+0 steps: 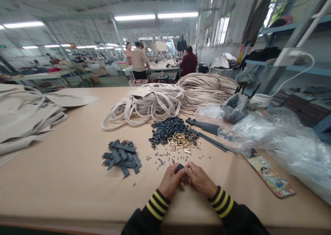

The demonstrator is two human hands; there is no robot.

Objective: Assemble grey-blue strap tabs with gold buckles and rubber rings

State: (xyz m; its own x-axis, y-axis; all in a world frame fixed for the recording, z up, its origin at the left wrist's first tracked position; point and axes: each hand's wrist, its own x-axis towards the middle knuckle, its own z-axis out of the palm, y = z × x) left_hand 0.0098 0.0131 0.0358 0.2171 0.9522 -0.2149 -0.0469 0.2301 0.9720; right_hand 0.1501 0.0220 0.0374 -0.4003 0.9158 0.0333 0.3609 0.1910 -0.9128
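Note:
My left hand [171, 181] and my right hand [198, 178] meet near the front edge of the tan table [64, 180], fingers pinched together round a small dark piece [180, 166]. Both wrists wear black cuffs with yellow stripes. Just beyond the hands lie scattered tiny dark bits [165, 158]. Farther back sits a heap of dark rings [169, 129] beside a small pile of gold metal buckles [183, 141]. To the left lies a stack of dark straps with gold ends [122, 156].
Coils of beige webbing [147, 104] and cord [204, 88] fill the table's back. Long dark strips [210, 135], plastic bags [289, 142], a printed flat card [269, 174] lie right. Beige fabric pieces [23, 119] are stacked left. People work at distant tables [139, 61].

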